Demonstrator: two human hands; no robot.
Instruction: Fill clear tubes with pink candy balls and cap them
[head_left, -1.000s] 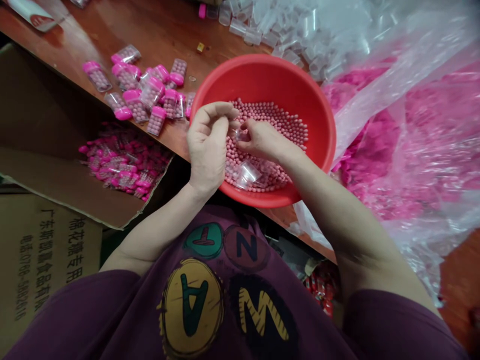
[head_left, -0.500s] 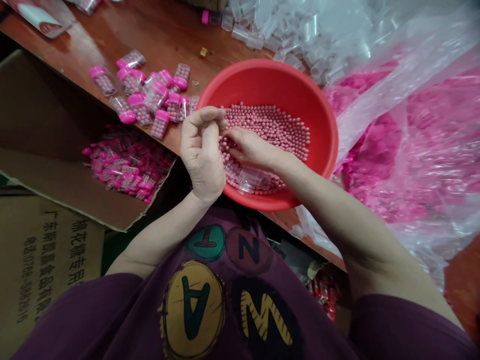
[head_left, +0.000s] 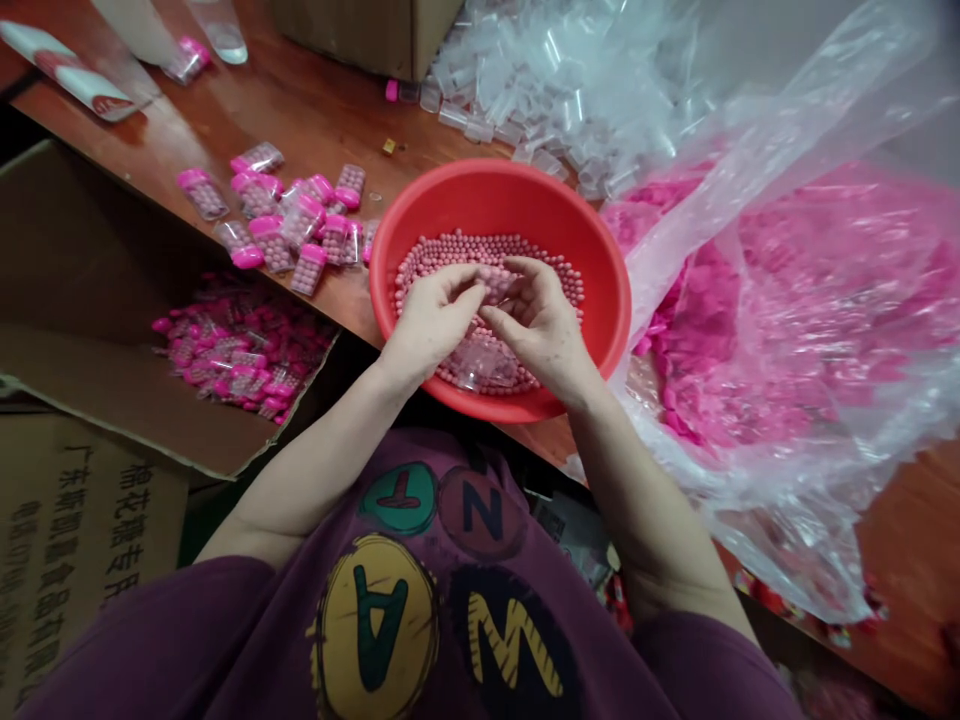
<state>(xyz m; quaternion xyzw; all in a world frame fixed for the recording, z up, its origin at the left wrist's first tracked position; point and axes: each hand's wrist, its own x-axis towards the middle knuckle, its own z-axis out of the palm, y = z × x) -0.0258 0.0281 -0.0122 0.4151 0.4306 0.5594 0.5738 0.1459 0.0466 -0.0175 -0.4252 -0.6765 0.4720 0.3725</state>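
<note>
Both hands meet above the red basin [head_left: 611, 290], around a small clear plastic jar [head_left: 495, 284] that looks filled with pink candy balls. My left hand [head_left: 435, 325] pinches its left end between thumb and fingers. Curled about the right end is my right hand [head_left: 547, 325], its fingertips at the jar; the exact contact is partly hidden. Below them, a heap of pink candy balls [head_left: 442, 255] covers the basin's bottom. Clear empty jars [head_left: 480, 368] lie on the balls at the near side.
Left of the basin, several filled jars with pink caps [head_left: 304, 215] lie on the wooden table [head_left: 330, 110]. An open cardboard box [head_left: 90, 330] below holds many more. Clear jars [head_left: 540, 90] are piled behind; a plastic bag [head_left: 810, 330] of pink caps lies right.
My left hand has lowered into the basin and met my right hand, which has turned upward. A filled jar now shows between them. The view has shifted slightly.
</note>
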